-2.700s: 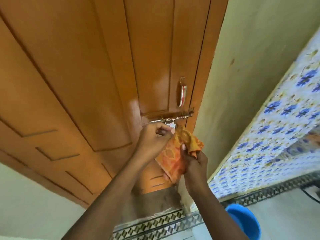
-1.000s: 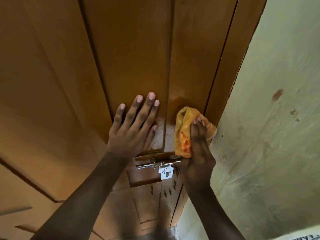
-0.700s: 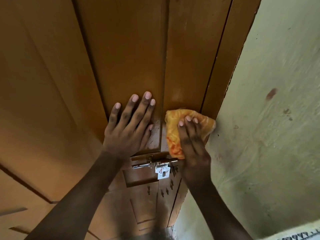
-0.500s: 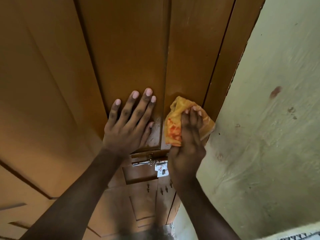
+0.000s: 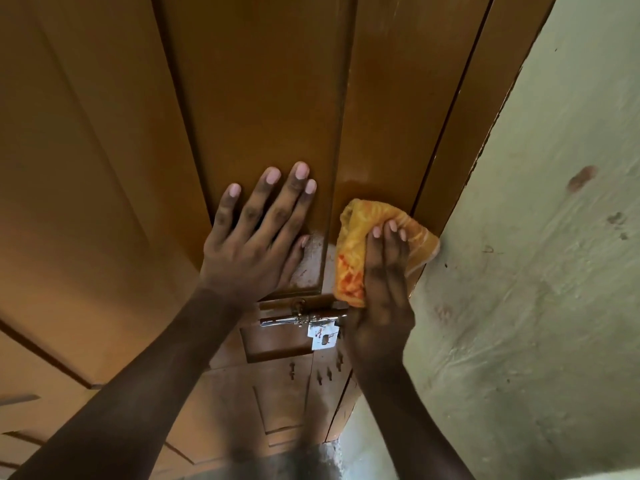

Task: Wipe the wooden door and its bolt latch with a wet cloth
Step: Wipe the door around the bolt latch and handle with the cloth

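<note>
From the head view, the person's left hand (image 5: 258, 233) lies flat on the brown painted wooden door (image 5: 263, 98), fingers straight and spread, just left of the middle of the frame; its grip holds nothing and it has stayed planted there over the last second. The right hand (image 5: 382, 289) presses a bunched orange and yellow patterned cloth (image 5: 360, 247) against the door's right-hand vertical strip, fingers laid over the cloth; the thumb is out of sight, so I cannot tell whether it pinches the fabric.

Compared with half a second ago the cloth sits slightly lower and further right on that strip, after riding up and down it, so this reads as a scrubbing stroke just above the latch. A glossy patch above the cloth suggests that part is already damp. Nearly three seconds back both hands were at the latch itself, so the work seems to have passed from latch to door.

The shiny metal bolt latch (image 5: 304, 320) sits below the hands, centre frame, its right end hidden behind the right wrist. The door's lower panels are blurred and dim. The pale green plastered wall (image 5: 536, 271) fills the right of the frame.
</note>
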Demonstrator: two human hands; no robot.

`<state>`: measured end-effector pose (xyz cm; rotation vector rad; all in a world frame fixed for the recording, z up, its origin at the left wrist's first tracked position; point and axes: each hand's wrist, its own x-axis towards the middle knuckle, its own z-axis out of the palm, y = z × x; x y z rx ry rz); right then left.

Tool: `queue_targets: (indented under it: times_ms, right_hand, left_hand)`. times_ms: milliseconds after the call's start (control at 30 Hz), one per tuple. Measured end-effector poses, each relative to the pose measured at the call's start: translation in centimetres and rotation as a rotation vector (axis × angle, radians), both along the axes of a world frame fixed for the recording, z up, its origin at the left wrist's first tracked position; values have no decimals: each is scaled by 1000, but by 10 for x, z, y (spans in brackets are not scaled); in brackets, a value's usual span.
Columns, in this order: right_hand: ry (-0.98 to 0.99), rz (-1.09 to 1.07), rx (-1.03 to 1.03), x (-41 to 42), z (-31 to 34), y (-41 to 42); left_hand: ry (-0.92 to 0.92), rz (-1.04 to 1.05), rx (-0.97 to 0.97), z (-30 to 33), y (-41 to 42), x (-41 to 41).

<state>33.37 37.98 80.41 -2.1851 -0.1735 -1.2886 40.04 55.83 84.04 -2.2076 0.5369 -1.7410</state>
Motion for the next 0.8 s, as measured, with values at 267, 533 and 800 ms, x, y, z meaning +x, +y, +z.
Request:
queue_targets:
  times_ms: [267, 533, 800]
  right_hand:
    - [30, -49, 83, -1, 30, 7]
    - [5, -28, 199, -10, 15, -16]
    - [-12, -12, 18, -7, -27, -4]
  left_hand:
    - [-2, 34, 13, 1, 0, 1]
    - [9, 10, -2, 1, -1, 1]
    - [11, 3, -10, 0, -1, 0]
